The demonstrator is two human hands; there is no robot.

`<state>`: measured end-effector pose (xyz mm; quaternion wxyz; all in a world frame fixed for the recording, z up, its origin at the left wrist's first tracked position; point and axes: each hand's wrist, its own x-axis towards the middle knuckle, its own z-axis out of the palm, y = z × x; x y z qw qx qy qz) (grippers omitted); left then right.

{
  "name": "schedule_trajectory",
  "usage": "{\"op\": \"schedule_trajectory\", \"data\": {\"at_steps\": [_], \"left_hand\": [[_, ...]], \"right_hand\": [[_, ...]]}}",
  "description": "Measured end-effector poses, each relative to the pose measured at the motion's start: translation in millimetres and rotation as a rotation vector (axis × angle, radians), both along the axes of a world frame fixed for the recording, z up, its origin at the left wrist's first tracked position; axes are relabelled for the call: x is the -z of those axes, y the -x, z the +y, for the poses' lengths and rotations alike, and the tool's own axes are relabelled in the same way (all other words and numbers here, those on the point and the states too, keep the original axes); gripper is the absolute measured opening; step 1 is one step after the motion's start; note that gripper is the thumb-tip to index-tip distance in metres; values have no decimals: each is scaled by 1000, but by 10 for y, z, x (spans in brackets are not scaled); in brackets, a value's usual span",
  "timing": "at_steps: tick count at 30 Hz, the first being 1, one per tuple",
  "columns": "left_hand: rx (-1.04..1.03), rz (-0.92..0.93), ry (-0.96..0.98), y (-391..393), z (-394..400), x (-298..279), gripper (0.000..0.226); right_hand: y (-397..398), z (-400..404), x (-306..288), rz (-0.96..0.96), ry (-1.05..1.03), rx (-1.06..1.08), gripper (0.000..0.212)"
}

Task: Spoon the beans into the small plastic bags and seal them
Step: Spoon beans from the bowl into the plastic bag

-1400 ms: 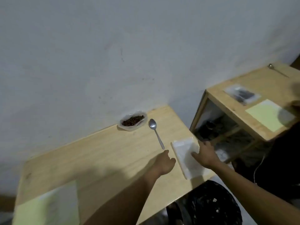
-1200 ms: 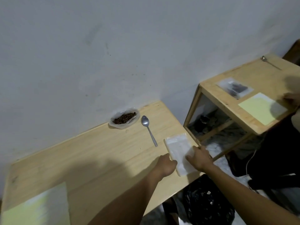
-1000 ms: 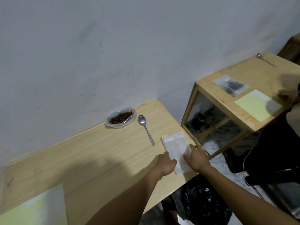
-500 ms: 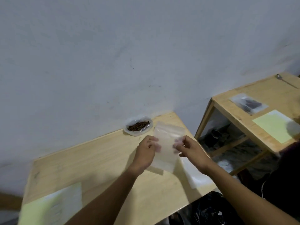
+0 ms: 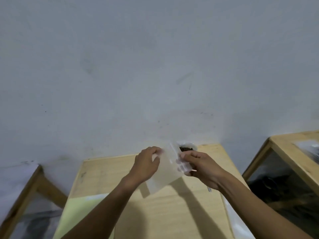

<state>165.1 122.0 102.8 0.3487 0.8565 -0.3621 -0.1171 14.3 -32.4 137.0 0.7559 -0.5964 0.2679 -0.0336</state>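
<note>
A small clear plastic bag (image 5: 165,171) hangs in the air above the wooden table (image 5: 172,213). My left hand (image 5: 146,164) pinches its top left edge and my right hand (image 5: 200,167) pinches its top right edge. Behind the bag, against the wall, sits the clear dish of dark beans (image 5: 187,147), partly hidden by the bag and my right hand. Only the end of the spoon's handle (image 5: 209,189) shows under my right wrist. The stack of spare bags (image 5: 234,219) lies at the table's right edge.
A pale green sheet (image 5: 81,213) lies on the table's near left. A second wooden table (image 5: 296,152) stands to the right with a bag on it, dark clutter below. Another wooden frame (image 5: 32,187) stands at left. A grey wall fills the upper view.
Both hands took one bag off the stack at the table's right edge and lifted it up in front of the bean dish. The camera tilted upward toward the wall.
</note>
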Motion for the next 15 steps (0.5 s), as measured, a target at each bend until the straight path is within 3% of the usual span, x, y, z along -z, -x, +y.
{"op": "schedule_trajectory", "data": {"at_steps": [3,5,9,11,15], "left_hand": [[-220,-122,24,110,-10,-41,38],[-300,78,206,211,-44,-93,34],[-370,715,404,336,-130,-132,30],[-390,824,466,361,-154,-119,26],[-384,848,509,410,-153,-97,22]], "right_hand": [[-110,176,11,16,-19,33,10],[-173,252,30,17,25,52,5],[-221,355,47,12,97,-16,4],[-220,374,68,24,124,-29,6],[-199,373,118,28,151,-31,9]]}}
